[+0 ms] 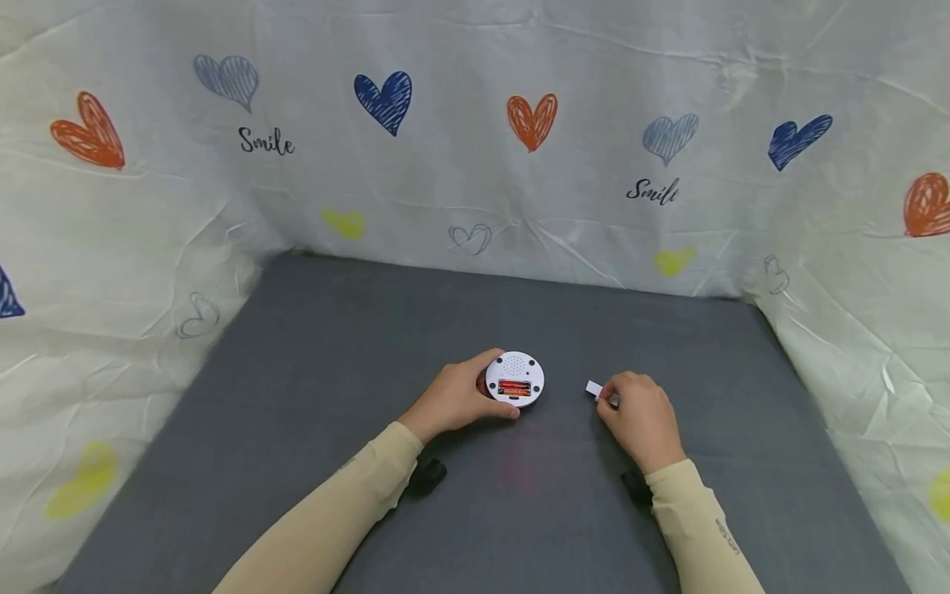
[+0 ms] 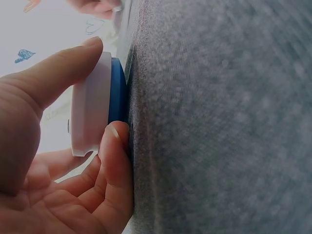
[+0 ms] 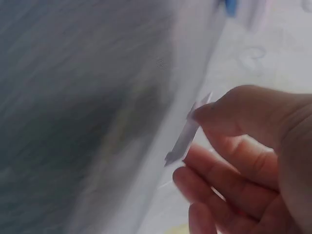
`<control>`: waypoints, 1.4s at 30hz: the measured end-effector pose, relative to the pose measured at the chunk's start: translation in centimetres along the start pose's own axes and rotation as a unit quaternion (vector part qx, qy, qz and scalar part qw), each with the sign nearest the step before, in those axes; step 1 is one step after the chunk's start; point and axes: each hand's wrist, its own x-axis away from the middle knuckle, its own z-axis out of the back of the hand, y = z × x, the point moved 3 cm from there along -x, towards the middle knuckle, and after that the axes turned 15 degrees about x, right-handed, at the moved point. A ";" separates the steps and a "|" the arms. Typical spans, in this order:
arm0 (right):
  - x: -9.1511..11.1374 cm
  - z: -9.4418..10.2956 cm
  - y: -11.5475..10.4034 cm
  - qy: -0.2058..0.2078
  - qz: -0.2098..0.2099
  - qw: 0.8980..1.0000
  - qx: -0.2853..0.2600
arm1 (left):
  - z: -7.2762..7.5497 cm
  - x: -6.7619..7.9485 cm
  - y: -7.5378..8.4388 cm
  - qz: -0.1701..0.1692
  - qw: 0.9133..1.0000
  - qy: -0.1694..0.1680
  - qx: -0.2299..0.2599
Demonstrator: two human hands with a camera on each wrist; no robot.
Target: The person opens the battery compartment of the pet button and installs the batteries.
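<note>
A round white battery-powered device [image 1: 523,369] lies with its back face up and its blue underside [image 2: 117,90] close to the grey cloth. Red batteries [image 1: 514,388] show in its uncovered compartment, with small dark feet around the back. My left hand [image 1: 462,396] grips the device from the left, thumb along the near edge. To the right, apart from the device, my right hand [image 1: 641,419] pinches a small white battery cover [image 1: 593,388] between thumb and fingers. Seen edge-on in the right wrist view, the battery cover [image 3: 184,139] has a small tab at one end.
A dark grey cloth [image 1: 356,330] covers the table beneath both hands. White sheeting [image 1: 445,181] printed with hearts and "Smile" stands behind it and along both sides. Black wrist-worn pieces [image 1: 426,478] sit under the sleeves.
</note>
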 end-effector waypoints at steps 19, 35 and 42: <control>-1.9 1.5 -10.3 0.063 0.164 0.984 -0.023 | 0.2 -0.8 0.3 -0.044 0.999 -0.013 -0.018; -2.1 0.6 -9.8 0.067 0.118 0.989 -0.059 | 0.5 -0.6 0.3 -0.045 0.999 -0.011 -0.010; -2.2 -0.5 -8.1 -0.041 0.037 0.995 -0.078 | 0.3 0.3 0.1 -0.030 1.000 -0.004 0.001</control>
